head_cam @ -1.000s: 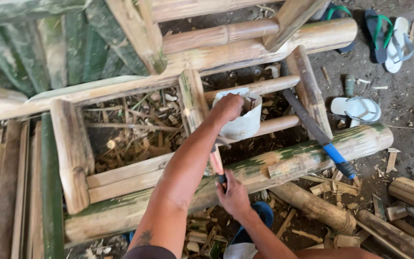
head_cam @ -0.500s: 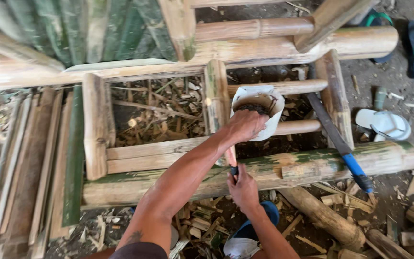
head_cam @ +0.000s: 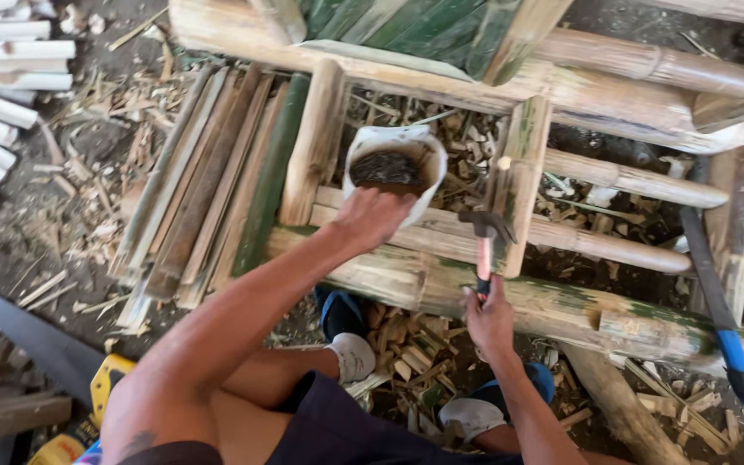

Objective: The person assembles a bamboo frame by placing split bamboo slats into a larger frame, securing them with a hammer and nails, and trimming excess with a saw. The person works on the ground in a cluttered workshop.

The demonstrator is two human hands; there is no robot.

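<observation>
Fingers, left: left hand (head_cam: pixel 374 217) is closing on the near rim of the white container (head_cam: pixel 395 169), gripping it.
Fingers, right: right hand (head_cam: pixel 490 320) is wrapping shut around the hammer (head_cam: pixel 484 245) handle, head sitting just above the fingers.
Container: holding dark small pieces, likely nails; resting on the bamboo frame (head_cam: pixel 561 310) just beyond the left fingers.
Change: a second ago the container was right of the short upright; now it is sitting left of it, with the hammer upright between the hands.
Meaning: looks like the container is being shifted clear of the joint.
Nearby: blue-handled blade (head_cam: pixel 716 301) lying well right of the right fingers; split slats (head_cam: pixel 208 189) lying left of the left fingers.
</observation>
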